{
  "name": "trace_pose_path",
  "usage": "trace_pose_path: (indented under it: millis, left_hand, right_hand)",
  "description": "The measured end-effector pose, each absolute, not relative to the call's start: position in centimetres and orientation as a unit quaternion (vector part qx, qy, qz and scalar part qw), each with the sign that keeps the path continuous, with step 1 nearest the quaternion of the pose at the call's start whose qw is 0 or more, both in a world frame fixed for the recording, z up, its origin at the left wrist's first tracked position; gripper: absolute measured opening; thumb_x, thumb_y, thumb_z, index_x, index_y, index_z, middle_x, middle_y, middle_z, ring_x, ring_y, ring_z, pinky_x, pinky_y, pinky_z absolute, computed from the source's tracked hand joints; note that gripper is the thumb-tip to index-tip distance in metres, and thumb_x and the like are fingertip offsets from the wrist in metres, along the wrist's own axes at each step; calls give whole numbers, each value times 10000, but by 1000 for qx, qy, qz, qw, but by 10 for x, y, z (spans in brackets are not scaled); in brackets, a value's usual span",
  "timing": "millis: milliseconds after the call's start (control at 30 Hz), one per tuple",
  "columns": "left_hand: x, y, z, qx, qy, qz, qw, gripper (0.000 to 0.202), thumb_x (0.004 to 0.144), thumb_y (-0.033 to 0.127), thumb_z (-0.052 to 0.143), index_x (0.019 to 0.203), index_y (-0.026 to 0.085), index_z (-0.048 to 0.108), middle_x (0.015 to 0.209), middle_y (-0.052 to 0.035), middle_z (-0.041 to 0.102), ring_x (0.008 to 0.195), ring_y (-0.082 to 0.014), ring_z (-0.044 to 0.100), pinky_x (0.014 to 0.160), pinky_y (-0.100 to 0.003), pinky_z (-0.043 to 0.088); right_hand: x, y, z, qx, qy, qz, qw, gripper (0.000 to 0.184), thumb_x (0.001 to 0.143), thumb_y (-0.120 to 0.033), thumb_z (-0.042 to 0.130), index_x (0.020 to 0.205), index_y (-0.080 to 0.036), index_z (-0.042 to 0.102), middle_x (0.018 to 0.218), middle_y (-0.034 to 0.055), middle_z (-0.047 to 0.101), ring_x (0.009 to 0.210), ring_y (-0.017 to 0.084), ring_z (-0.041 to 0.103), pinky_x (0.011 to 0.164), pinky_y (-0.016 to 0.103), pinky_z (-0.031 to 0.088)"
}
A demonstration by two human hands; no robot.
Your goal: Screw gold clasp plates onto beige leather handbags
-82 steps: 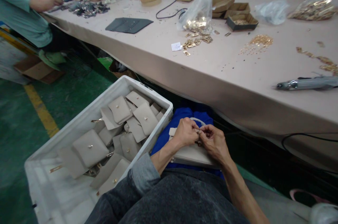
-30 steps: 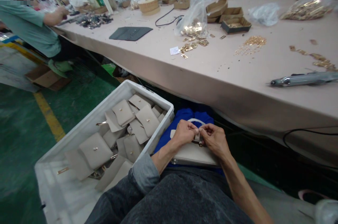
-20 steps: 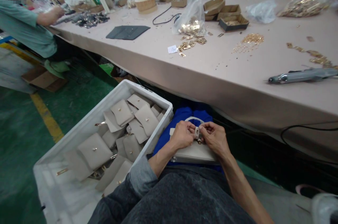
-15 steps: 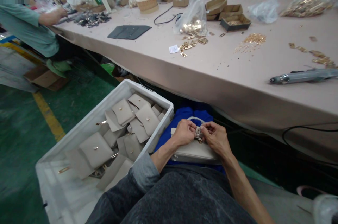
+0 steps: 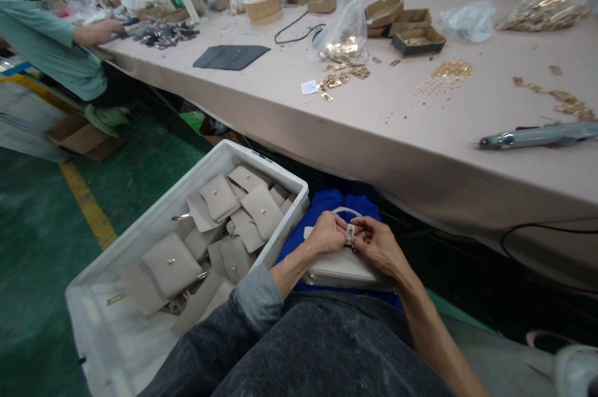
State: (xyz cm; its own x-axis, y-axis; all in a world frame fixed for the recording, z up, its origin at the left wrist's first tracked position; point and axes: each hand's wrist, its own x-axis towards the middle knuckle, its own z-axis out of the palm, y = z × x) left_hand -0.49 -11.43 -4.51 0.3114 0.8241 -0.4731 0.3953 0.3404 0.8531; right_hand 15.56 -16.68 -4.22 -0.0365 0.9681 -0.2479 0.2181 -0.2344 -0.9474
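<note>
A cream handbag (image 5: 346, 271) lies on blue cloth (image 5: 322, 200) at my lap, its curved handle rising at the far side. My left hand (image 5: 328, 234) pinches the left edge of the bag's small strap tab (image 5: 350, 233), which carries a rectangular metal frame with a slot. From the other side my right hand (image 5: 377, 245) grips the same tab between thumb and fingers. Part of the bag's top is hidden under both hands, and a small metal clasp shows just below the tab.
At my left stands a white plastic crate (image 5: 187, 185) holding several cream flap pieces (image 5: 170, 263). The covered table (image 5: 374, 129) ahead bears gold fittings (image 5: 343, 76), an electric screwdriver (image 5: 537, 136) and small boxes (image 5: 418, 40). A person in a green shirt (image 5: 56, 42) works at far left.
The strap tab now stands more upright, its slotted frame turned toward me. My right hand has shifted slightly left and its fingers have re-settled; the left hand has barely moved.
</note>
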Motion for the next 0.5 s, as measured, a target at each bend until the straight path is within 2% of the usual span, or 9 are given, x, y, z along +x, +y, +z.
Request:
trace_pose_path:
  millis: [167,267,333,400,500]
  left_hand:
    - [-5,-116,-42,542,560,171,602,143,590,59,818,678,117,722,577,8,692,531,-131,601,487,-206,398]
    - [-6,-115,-42,539,565,168,602,139,591,35,804,669,113,720,573,8,688,521,-129,597,471,-202,387]
    - [-5,-115,-41,538,566,171,601,142,601,21,796,683,107,719,580,0,685,530,-127,602,465,-192,386]
    - [-5,-116,-39,534,564,176,605,137,644,24,780,744,97,722,616,-16,695,532,-119,611,464,-180,397]
    - [-3,-123,-33,518,554,186,625,246,737,57,731,981,76,706,802,-70,752,474,-94,617,446,-174,432]
  right_hand:
    - [151,-167,-42,-618,-538,463,338,412,751,-263,716,1140,-133,691,828,38,702,628,128,591,577,233,464]
    - [154,-167,-39,-594,-566,475,318,391,782,-324,732,1133,-154,704,765,9,676,612,134,573,567,236,448]
    - [158,-167,-37,-575,-565,493,327,331,841,-388,696,1080,-162,723,779,20,686,649,149,598,597,248,464]
    - [161,-167,-37,-572,-542,507,350,325,878,-439,656,1017,-155,732,804,44,707,693,170,630,635,266,487]
    - [163,-166,-37,-591,-495,509,384,356,850,-489,688,952,-151,732,810,66,723,703,187,640,639,281,497]
